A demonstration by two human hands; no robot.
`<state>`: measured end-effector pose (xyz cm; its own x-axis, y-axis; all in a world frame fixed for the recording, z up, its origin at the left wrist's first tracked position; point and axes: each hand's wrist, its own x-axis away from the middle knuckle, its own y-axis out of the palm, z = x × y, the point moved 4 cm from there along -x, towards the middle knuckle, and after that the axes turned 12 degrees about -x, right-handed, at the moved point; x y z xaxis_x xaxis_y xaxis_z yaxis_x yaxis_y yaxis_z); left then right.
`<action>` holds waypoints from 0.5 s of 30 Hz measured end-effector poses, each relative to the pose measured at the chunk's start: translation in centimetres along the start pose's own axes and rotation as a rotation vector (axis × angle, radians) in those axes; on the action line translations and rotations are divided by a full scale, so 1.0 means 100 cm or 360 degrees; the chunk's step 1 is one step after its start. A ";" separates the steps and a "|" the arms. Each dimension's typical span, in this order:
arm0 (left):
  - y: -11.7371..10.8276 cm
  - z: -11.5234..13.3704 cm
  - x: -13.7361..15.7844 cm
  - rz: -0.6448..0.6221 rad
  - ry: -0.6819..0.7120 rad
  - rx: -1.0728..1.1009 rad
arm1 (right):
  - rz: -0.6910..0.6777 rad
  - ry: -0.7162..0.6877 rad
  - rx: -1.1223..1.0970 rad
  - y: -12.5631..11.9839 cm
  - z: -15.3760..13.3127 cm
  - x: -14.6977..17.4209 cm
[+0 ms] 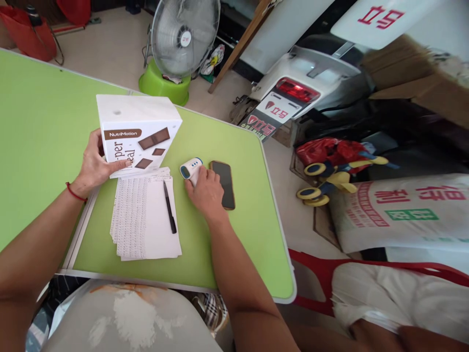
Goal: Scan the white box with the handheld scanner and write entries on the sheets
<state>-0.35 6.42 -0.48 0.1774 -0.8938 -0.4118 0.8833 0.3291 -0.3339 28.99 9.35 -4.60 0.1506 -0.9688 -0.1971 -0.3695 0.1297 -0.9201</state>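
Note:
My left hand (92,164) is closed on the lower left of a white box (139,115), its thumb across the printed front, which reads NutriMotion and shows brown bars. The box is tilted above the far end of a stack of paper sheets (161,242) covered partly with small writing. A black pen (169,208) lies on the top sheet. To the right, my right hand (208,193) is wrapped round a white and blue infrared thermometer (191,168) with a small screen and blue buttons; its handle is mostly hidden. Beside these fingers a dark-screened phone (224,186) lies on the table.
The green table (252,234) has a pale metal edge and a seam at the left. Beyond it, a fan (185,39) rests on a green stool (164,88). A white scooter (308,78) and large sack (406,210) stand at right. A seated person's leg (384,298) is near.

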 end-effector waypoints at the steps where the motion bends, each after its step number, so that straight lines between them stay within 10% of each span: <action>1: -0.001 0.001 0.000 0.0052 0.0005 0.0004 | -0.0048 0.0058 0.0002 0.001 0.002 -0.001; 6: -0.002 0.002 0.002 0.0238 -0.0079 0.0186 | -0.0085 0.0228 -0.0345 -0.007 0.008 -0.008; 11: 0.014 -0.004 0.011 -0.0038 -0.0276 0.0269 | 0.0375 0.0191 -0.1554 -0.039 -0.020 0.011; 15: 0.020 -0.006 0.015 -0.0117 -0.0315 0.0177 | -0.0110 0.0104 -0.2417 -0.036 -0.064 0.041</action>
<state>1.41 5.87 -2.30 0.1828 -0.9600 -0.2119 0.9374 0.2352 -0.2568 25.03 3.54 0.07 0.1821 -0.9763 -0.1172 -0.9339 -0.2091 0.2902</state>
